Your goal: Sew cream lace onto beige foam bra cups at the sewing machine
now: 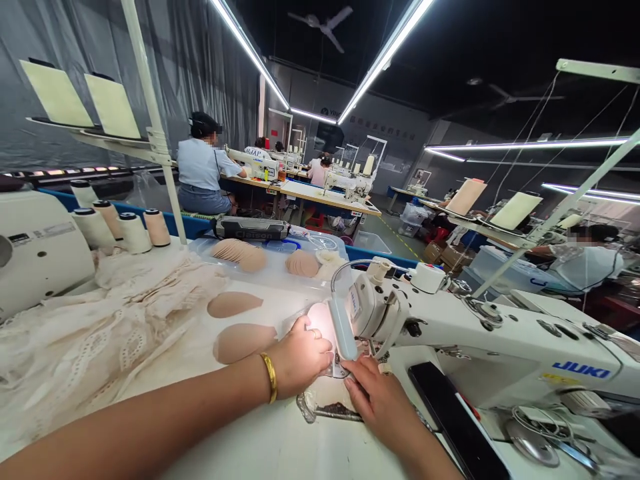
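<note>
A beige fabric pad [320, 319] lies under the lit head of a white sewing machine [425, 303]. My left hand [303, 357], with a gold bangle and a ring, has its fingers curled down on this pad. To the right, my right hand [377, 395] lies by the needle plate with fingers stretched out, their tips touching the work's near edge. The needle itself is hidden behind a pale blue-grey guard [343, 329]. Left of my left hand, two flat teardrop-shaped beige pads [235, 305] rest on the table.
White lace fabric [115, 333] is heaped on the left. Behind lie stacked beige pads [239, 255] on a clear plastic sheet. Thread cones [134, 233] stand at the back left. A black phone-like slab [457, 420] lies right of my right hand. A co-worker [203, 167] sits further off.
</note>
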`<state>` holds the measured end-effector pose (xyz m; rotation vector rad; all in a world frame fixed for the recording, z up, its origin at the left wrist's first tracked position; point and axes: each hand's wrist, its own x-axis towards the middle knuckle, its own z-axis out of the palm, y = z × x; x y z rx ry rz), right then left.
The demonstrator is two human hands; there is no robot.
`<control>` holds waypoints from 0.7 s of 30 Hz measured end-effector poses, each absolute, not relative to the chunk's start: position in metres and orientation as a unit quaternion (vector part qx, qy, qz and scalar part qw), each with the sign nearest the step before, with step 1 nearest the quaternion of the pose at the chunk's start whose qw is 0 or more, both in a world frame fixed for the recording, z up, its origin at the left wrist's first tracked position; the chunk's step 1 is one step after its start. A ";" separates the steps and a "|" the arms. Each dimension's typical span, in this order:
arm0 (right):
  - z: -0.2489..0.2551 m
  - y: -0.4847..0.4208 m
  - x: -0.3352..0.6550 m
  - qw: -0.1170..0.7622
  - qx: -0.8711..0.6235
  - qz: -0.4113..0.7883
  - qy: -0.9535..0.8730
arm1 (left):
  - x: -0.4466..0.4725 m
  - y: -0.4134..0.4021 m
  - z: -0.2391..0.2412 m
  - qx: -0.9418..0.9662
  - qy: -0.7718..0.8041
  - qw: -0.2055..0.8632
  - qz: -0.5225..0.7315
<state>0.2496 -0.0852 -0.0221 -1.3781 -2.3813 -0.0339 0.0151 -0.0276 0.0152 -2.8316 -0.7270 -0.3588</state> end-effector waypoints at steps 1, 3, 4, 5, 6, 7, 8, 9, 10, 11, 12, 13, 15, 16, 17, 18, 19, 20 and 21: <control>-0.023 -0.085 0.250 0.198 -0.483 -0.026 -0.852 | 0.015 -0.038 0.014 -0.953 -0.256 0.109 -0.119; -0.027 -0.086 0.253 0.217 -0.456 -0.057 -0.861 | 0.008 -0.068 0.009 -0.950 -0.259 0.128 -0.117; -0.029 -0.086 0.255 0.233 -0.438 -0.077 -0.865 | 0.002 -0.085 0.006 -0.953 -0.243 0.129 -0.125; -0.031 -0.086 0.257 0.249 -0.421 -0.093 -0.867 | -0.007 -0.101 0.002 -0.958 -0.222 0.120 -0.138; -0.034 -0.085 0.259 0.270 -0.401 -0.116 -0.868 | -0.019 -0.117 -0.001 -0.958 -0.208 0.114 -0.163; -0.036 -0.083 0.261 0.290 -0.376 -0.135 -0.870 | -0.033 -0.130 -0.002 -0.953 -0.213 0.101 -0.192; -0.038 -0.081 0.262 0.303 -0.356 -0.136 -0.873 | -0.049 -0.140 -0.002 -0.942 -0.240 0.085 -0.220; -0.039 -0.079 0.263 0.315 -0.333 -0.131 -0.879 | -0.067 -0.147 0.001 -0.922 -0.287 0.074 -0.248; -0.039 -0.077 0.262 0.324 -0.314 -0.123 -0.884 | -0.086 -0.150 0.006 -0.896 -0.348 0.067 -0.268; -0.038 -0.076 0.261 0.333 -0.299 -0.116 -0.887 | -0.106 -0.151 0.013 -0.862 -0.421 0.062 -0.276; -0.036 -0.076 0.259 0.339 -0.292 -0.107 -0.888 | -0.126 -0.148 0.021 -0.823 -0.490 0.074 -0.277; -0.034 -0.077 0.256 0.344 -0.288 -0.098 -0.888 | -0.145 -0.143 0.028 -0.784 -0.561 0.083 -0.253; -0.029 -0.081 0.248 0.340 -0.287 -0.070 -0.893 | -0.174 -0.127 0.040 -0.692 -0.693 0.056 -0.191; -0.026 -0.084 0.245 0.330 -0.285 -0.050 -0.898 | -0.184 -0.119 0.044 -0.678 -0.712 0.039 -0.177; -0.023 -0.088 0.240 0.318 -0.283 -0.029 -0.904 | -0.189 -0.113 0.048 -0.670 -0.722 0.022 -0.170; -0.020 -0.092 0.236 0.307 -0.278 -0.007 -0.910 | -0.191 -0.109 0.050 -0.673 -0.719 0.009 -0.172; -0.017 -0.096 0.231 0.299 -0.276 0.016 -0.913 | -0.190 -0.108 0.053 -0.682 -0.709 0.006 -0.180; -0.014 -0.101 0.226 0.295 -0.277 0.044 -0.913 | -0.186 -0.110 0.055 -0.690 -0.696 0.001 -0.195; -0.011 -0.107 0.219 0.297 -0.282 0.076 -0.909 | -0.179 -0.114 0.059 -0.697 -0.682 -0.017 -0.221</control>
